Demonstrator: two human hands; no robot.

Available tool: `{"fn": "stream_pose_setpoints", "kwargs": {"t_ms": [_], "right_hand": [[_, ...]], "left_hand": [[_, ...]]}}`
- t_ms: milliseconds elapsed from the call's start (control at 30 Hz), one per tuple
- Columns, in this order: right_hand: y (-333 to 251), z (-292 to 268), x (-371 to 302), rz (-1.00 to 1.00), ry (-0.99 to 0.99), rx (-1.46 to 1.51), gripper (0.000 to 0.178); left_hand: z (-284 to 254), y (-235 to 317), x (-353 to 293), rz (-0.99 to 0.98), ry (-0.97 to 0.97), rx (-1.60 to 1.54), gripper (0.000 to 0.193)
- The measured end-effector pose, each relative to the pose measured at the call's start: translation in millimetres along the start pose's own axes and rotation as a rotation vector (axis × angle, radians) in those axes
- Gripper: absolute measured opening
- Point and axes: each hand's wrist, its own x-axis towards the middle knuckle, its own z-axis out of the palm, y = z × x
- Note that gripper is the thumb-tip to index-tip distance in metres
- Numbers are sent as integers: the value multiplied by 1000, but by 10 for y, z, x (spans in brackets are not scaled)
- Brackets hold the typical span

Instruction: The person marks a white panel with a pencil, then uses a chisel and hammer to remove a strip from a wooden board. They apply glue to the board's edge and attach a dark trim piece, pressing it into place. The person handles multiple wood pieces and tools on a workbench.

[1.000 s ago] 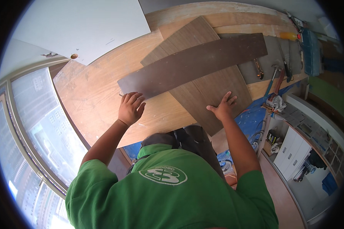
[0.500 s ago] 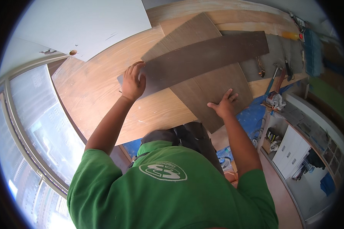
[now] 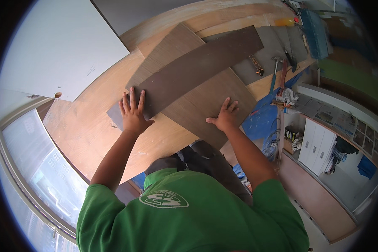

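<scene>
A long dark brown board (image 3: 197, 59) lies slantwise across a wider wood-grain panel (image 3: 206, 101), both on a light wooden worktop (image 3: 84, 122). My left hand (image 3: 134, 115) rests near the left end of the dark board, its fingers spread flat on the surface and the thumb out to the side. Over on the wood-grain panel, to the right and below the dark board, my right hand (image 3: 225, 119) lies with fingers and thumb apart. Neither hand grips anything.
To the right lie a utility knife (image 3: 256, 66), a hammer (image 3: 274, 73) and a black-handled tool (image 3: 290, 61). A white panel (image 3: 59, 46) stands at the upper left above a window (image 3: 42, 143). Blue sheeting (image 3: 258, 119) and a white cabinet (image 3: 317, 145) are on the right.
My left hand has gone from fingers bent at the dark board's end to fingers spread flat on it. My right hand stays on the panel. The whole view has shifted.
</scene>
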Motion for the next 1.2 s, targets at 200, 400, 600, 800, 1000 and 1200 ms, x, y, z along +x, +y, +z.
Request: {"fn": "stream_pose_setpoints", "kwargs": {"t_ms": [200,400,600,800,1000,1200], "right_hand": [[10,26,29,20,-7,15,155],[33,25,22,-24,13,19,155],[27,-21,-9,-29,-26,3,151],[32,-34,-5,-24,-14,11,150],[46,-78,-66,-25,-21,54,149],[80,-48,-67,-72,26,73,149]], "left_hand": [[-8,-2,20,-14,37,-7,137],[-199,-87,-63,69,41,-113,138],[-396,-335,-54,202,-178,-609,128],[-501,-319,-131,120,-581,-1588,111],[-680,-188,-10,109,-458,-1449,103],[-799,-160,3,57,-417,-1250,116]]}}
